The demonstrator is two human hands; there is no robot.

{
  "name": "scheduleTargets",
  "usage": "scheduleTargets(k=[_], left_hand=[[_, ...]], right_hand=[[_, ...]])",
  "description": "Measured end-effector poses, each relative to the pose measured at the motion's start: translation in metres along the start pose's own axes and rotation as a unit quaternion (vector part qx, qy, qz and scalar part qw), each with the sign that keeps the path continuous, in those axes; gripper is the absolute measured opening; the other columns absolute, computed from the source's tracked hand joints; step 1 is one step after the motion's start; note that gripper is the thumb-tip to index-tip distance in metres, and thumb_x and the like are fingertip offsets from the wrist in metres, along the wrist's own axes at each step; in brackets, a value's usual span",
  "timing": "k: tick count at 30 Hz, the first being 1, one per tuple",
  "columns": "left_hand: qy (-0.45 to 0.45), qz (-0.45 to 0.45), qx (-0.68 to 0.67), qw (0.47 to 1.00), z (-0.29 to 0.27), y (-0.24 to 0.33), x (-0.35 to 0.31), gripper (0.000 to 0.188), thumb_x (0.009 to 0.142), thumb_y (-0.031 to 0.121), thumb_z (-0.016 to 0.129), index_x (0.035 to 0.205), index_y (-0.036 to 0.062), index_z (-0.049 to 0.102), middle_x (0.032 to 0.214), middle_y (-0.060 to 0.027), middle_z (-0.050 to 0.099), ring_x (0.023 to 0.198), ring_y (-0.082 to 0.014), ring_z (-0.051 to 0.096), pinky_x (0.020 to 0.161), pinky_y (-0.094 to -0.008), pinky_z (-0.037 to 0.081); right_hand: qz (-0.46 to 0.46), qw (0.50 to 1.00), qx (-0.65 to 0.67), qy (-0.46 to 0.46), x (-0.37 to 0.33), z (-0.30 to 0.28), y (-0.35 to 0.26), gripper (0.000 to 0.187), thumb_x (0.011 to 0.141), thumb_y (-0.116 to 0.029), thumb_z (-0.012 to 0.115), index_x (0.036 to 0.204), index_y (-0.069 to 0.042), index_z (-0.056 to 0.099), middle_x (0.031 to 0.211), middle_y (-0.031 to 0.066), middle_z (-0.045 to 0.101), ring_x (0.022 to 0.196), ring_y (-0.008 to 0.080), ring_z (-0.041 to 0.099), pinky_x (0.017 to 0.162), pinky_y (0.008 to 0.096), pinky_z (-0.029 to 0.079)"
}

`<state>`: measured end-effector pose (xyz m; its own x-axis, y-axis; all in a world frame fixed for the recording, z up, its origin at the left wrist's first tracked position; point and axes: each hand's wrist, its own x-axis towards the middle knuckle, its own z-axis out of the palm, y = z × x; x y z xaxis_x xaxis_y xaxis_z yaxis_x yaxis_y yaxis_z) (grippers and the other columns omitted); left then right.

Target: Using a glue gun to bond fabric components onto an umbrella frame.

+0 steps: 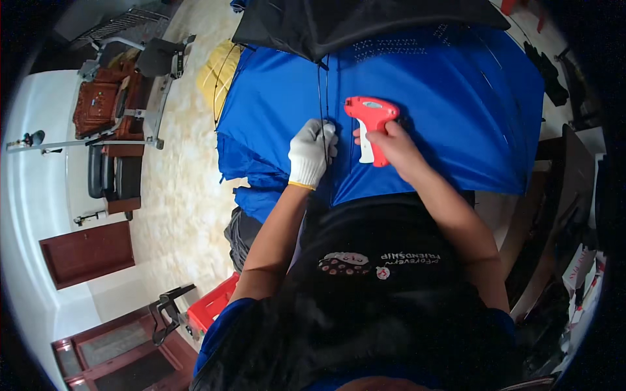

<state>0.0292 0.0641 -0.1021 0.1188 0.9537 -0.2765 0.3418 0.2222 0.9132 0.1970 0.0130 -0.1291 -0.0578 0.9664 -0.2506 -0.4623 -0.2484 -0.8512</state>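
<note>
A blue umbrella canopy point(450, 111) with thin dark metal ribs spreads in front of me. My left hand point(309, 154), in a white knit glove with a yellow cuff, is closed around a thin umbrella rib point(321, 94) and the fabric by it. Bare, my right hand point(396, 147) wraps the grip of a red and white tagging gun point(373, 112). The gun's nose points left toward the gloved hand, a short gap from it. The gloved fingertips are partly hidden behind the rib.
Black umbrella fabric point(372, 26) overhangs the far side. A yellow umbrella point(220, 75) lies beyond the blue one at left. Near my left elbow stands a red crate point(212, 303), with dark folded fabric point(242, 238) close by. Dark wooden furniture point(554, 208) stands at right.
</note>
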Motion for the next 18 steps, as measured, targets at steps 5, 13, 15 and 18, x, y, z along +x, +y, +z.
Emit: scheduleTargets(k=[5,13,15,18], left_hand=[[0.023,0.026,0.047,0.998,0.005,-0.003,-0.006,0.020,0.090,0.020,0.056,0.092,0.0011,0.061,0.065,-0.0041,0.058,0.049,-0.0076,0.052,0.044,-0.0224,0.042],[0.013,0.039,0.073,0.997,0.003,0.003,-0.011,0.020,0.090,0.020,0.054,0.094,0.0008,0.057,0.065,-0.0036,0.057,0.049,-0.0081,0.051,0.043,-0.0215,0.039],[0.013,0.033,0.065,0.997,0.004,0.003,-0.010,0.020,0.090,0.020,0.054,0.095,0.0007,0.057,0.065,-0.0036,0.057,0.049,-0.0081,0.051,0.042,-0.0217,0.039],[0.013,0.018,0.051,0.998,0.006,0.003,-0.010,0.020,0.090,0.020,0.054,0.096,0.0007,0.057,0.065,-0.0036,0.057,0.048,-0.0081,0.051,0.042,-0.0220,0.039]], right_hand=[[-0.066,0.988,-0.127,0.053,-0.004,0.011,0.019,0.031,0.088,-0.006,0.049,0.118,0.003,0.048,0.103,0.0130,0.062,0.096,0.0196,0.061,0.081,0.0307,0.049],[-0.073,0.983,-0.162,0.054,-0.004,0.013,0.022,0.029,0.088,-0.006,0.049,0.116,0.003,0.049,0.102,0.0117,0.062,0.092,0.0175,0.062,0.079,0.0298,0.049],[-0.048,0.988,-0.138,0.046,-0.003,0.011,0.019,0.028,0.088,-0.006,0.049,0.115,0.003,0.050,0.101,0.0117,0.063,0.089,0.0173,0.063,0.077,0.0294,0.049],[-0.049,0.990,-0.123,0.049,-0.001,0.007,0.023,0.027,0.088,-0.006,0.049,0.114,0.003,0.050,0.099,0.0117,0.063,0.086,0.0171,0.063,0.074,0.0288,0.050]])
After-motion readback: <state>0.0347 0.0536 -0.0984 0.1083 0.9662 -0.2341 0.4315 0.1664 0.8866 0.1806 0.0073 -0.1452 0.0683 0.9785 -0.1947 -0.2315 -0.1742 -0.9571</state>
